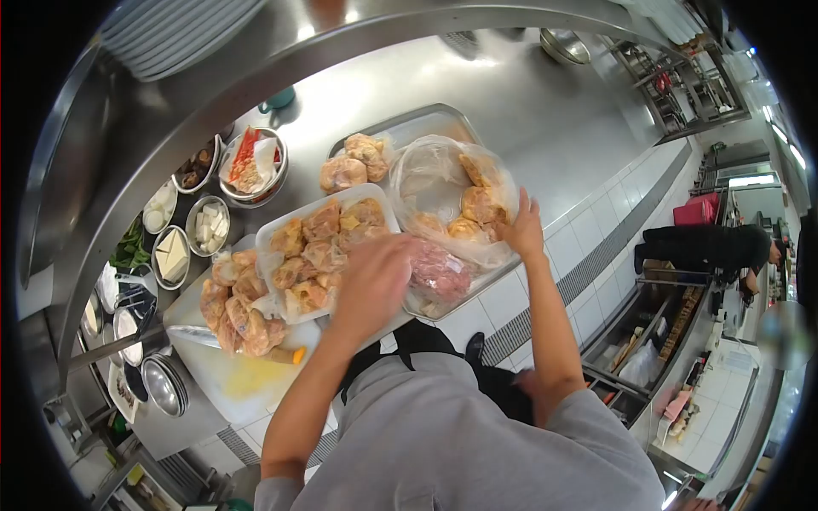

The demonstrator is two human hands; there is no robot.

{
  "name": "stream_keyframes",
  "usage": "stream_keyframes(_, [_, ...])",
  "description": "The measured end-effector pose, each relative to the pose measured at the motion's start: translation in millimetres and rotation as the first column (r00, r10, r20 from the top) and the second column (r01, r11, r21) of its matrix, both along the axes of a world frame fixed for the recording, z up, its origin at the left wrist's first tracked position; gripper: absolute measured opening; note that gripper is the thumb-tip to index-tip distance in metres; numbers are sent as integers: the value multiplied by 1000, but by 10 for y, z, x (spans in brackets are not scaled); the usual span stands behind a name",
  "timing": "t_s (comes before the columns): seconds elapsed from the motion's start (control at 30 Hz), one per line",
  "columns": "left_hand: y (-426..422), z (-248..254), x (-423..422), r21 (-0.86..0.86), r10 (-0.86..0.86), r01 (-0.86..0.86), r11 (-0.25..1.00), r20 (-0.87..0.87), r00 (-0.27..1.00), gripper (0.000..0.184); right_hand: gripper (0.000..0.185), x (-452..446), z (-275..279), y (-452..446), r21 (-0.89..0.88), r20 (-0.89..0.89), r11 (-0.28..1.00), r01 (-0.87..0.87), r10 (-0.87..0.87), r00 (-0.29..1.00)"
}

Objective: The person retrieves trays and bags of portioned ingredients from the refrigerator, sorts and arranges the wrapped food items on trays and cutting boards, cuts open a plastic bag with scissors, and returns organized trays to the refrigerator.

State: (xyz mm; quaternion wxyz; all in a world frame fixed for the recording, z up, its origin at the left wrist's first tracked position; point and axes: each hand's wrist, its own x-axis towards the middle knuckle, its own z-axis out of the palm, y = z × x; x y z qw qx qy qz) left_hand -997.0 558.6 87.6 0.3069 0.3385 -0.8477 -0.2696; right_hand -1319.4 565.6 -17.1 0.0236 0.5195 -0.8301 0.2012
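Note:
My left hand (379, 271), blurred, is over the right edge of a white tray (271, 232) filled with small plastic-wrapped portions of yellowish raw meat. Its fingertips reach a clear bag of pinkish meat (440, 271); whether they grip anything I cannot make out. On the right, my right hand (525, 228) has its fingers spread at the side of a large clear plastic bag (426, 180). Several meat portions (481, 205) lie inside that bag, which rests with the pinkish bag on a metal tray (439, 119). Two wrapped portions (343, 173) sit at the metal tray's left end.
More bagged meat (247, 319) lies on a cutting board (247, 387) beside a knife (194, 335) with a yellow handle end. Bowls of white cubes (208, 226) and sliced ingredients (254, 166) line the counter's left. A shelf (341, 41) spans above. Another person (707, 249) stands far right.

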Motion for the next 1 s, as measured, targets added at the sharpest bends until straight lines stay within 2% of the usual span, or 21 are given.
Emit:
stream_keyframes(0.03, [-65,-96,-331,-10,-38,39,999,16,999,35,46,-199,-125,31,162,292,987,-15,-34,956])
stream_keyframes(0.07, [-79,-224,-642,-19,-77,78,997,32,997,37,46,-387,-232,39,163,294,987,-7,-42,955])
stream_keyframes(0.13, [24,-526,-1126,-201,-30,88,976,276,961,37,46,-691,-374,68,141,424,973,-185,110,899])
stream_keyframes(0.17, [113,-642,-1263,-196,-41,98,976,275,961,37,46,-731,-339,113,146,423,974,-175,99,901])
stream_keyframes(0.23, [338,-799,-1425,256,-418,338,906,669,615,42,42,-778,-253,154,64,758,998,-23,-33,651])
stream_keyframes(0.27, [434,-788,-1434,260,-427,346,901,670,608,42,42,-748,-176,173,67,761,998,-13,-42,648])
stream_keyframes(0.33, [603,-745,-1400,234,-449,389,891,580,680,38,37,-645,-30,251,61,856,997,55,-81,511])
stream_keyframes(0.37, [610,-696,-1391,242,-458,393,887,578,676,38,37,-587,31,306,70,857,996,61,-91,508])
stream_keyframes(0.43, [533,-587,-1346,306,-412,300,903,424,807,33,33,-479,153,330,-110,494,989,97,-30,869])
stream_keyframes(0.47, [482,-551,-1324,310,-414,301,902,427,804,33,33,-439,193,320,-108,498,989,100,-33,866])
stream_keyframes(0.5, [402,-528,-1303,159,-230,175,972,457,859,27,36,-393,216,316,-208,314,965,-158,219,924])
stream_keyframes(0.53, [307,-501,-1273,3,-39,42,999,459,888,22,38,-337,207,313,-252,102,874,-416,452,886])
stream_keyframes(0.57, [143,-450,-1242,84,-61,14,996,590,805,25,38,-266,172,297,-253,108,876,-411,448,888])
stream_keyframes(0.6, [-24,-427,-1232,160,-95,-26,987,703,705,28,41,-191,131,287,-30,195,866,-498,494,847])
stream_keyframes(0.63, [-134,-554,-1249,163,-100,-24,986,704,703,28,45,-144,91,280,186,290,795,-577,517,806])
stream_keyframes(0.67, [-231,-758,-1275,54,-12,-40,998,724,689,31,59,-142,14,245,310,268,840,-445,371,889])
stream_keyframes(0.7, [-299,-872,-1297,-57,80,-56,997,735,674,35,59,-156,54,230,309,267,841,-444,371,889])
stream_keyframes(0.77, [-342,-869,-1395,-60,62,-25,998,758,650,42,73,-179,247,167,496,36,840,-220,234,972])
stream_keyframes(0.8, [-336,-863,-1452,-55,37,10,998,781,623,49,87,-197,347,118,573,43,802,-171,179,983])
stream_keyframes(0.93, [-338,-1012,-1613,15,2,-25,1000,836,549,58,94,-448,236,42,481,144,815,-323,291,946])
stream_keyframes(1.0, [-349,-1007,-1555,-22,-40,86,996,757,652,64,97,-479,219,-17,394,220,867,-304,232,947])
